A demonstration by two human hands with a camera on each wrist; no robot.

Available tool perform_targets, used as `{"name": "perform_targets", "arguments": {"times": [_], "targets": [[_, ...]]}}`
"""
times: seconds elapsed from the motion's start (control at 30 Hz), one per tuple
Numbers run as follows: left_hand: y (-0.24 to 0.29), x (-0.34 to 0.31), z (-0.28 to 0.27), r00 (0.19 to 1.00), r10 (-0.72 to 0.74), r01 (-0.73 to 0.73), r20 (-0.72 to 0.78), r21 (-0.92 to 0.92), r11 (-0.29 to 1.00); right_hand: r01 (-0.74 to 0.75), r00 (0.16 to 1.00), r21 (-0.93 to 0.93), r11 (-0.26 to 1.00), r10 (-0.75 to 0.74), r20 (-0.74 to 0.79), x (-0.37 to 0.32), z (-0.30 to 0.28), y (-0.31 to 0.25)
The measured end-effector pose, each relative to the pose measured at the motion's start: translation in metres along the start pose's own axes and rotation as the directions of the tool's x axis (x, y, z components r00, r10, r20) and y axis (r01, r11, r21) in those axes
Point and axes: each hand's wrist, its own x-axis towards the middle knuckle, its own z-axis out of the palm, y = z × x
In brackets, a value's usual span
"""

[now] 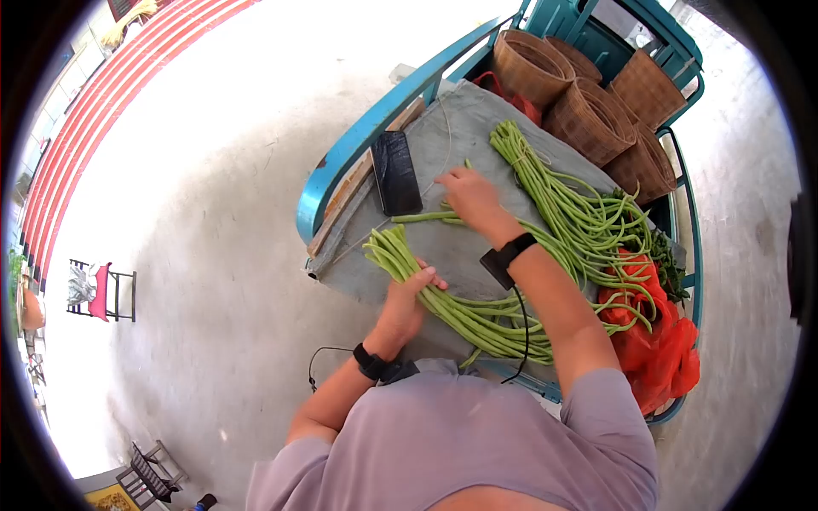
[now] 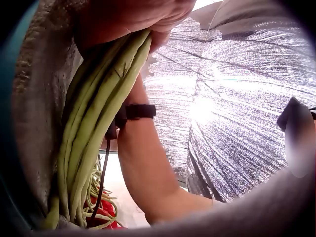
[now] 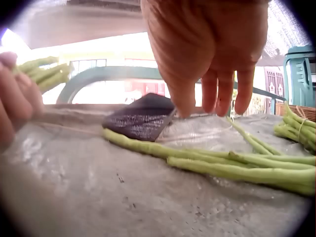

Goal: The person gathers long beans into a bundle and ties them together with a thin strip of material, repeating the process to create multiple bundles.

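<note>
My left hand (image 1: 404, 308) grips a bundle of yardlong beans (image 1: 477, 322) near its cut ends, and the beans trail off to the right. In the left wrist view the fingers wrap over the beans (image 2: 101, 113). My right hand (image 1: 471, 200) is over the grey cloth, above a few loose yardlong beans (image 3: 222, 165). Its fingers (image 3: 224, 91) hang down fairly straight, with nothing seen between them. A thin string (image 1: 365, 238) crosses the cloth near both hands. Beyond lies a tied bunch of yardlong beans (image 1: 535, 175).
The grey cloth (image 1: 358, 277) covers a blue-railed cart bed. A black flat slab (image 1: 395, 175) lies by the blue rail (image 1: 375, 111). Woven baskets (image 1: 590, 123) stand at the far end. Red plastic bags (image 1: 652, 353) and leafy greens (image 1: 667, 255) are at the right.
</note>
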Motion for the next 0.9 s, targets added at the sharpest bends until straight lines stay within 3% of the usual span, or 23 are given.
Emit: {"name": "perform_targets", "arguments": {"times": [0.07,0.27,0.37,0.43,0.5,0.67,0.77,0.9], "targets": [[0.001,0.006,-0.004,1.000,0.016,-0.016,0.005,0.009,1.000,0.164,0.972,-0.151,0.975,-0.186,-0.143,0.024,0.027,0.014],[-0.002,-0.004,-0.004,1.000,-0.002,0.002,-0.022,-0.001,1.000,0.267,0.960,-0.312,0.912,-0.278,0.008,0.038,0.024,0.018],[-0.001,-0.005,-0.005,1.000,-0.009,0.009,-0.013,-0.007,1.000,0.284,0.933,-0.446,0.849,-0.351,-0.075,0.044,0.008,0.031],[-0.001,-0.006,-0.003,1.000,-0.009,0.009,-0.008,-0.011,1.000,0.179,0.955,-0.507,0.843,-0.273,-0.116,0.045,-0.016,0.044],[0.002,-0.006,0.001,1.000,-0.007,0.007,-0.006,-0.001,1.000,-0.081,0.972,-0.503,0.861,-0.044,-0.232,0.043,-0.038,0.058],[0.002,-0.005,0.005,1.000,-0.015,0.015,0.012,0.025,1.000,-0.306,0.881,-0.501,0.810,0.041,-0.471,0.019,-0.095,0.090],[0.005,-0.005,0.015,0.999,0.025,-0.029,0.041,0.095,0.995,-0.171,0.826,-0.267,0.948,-0.010,-0.564,-0.021,-0.130,0.053],[0.012,-0.005,0.033,0.992,0.096,-0.108,0.083,0.147,0.983,-0.061,0.889,-0.034,0.998,0.039,-0.456,-0.088,-0.142,0.004]]}}
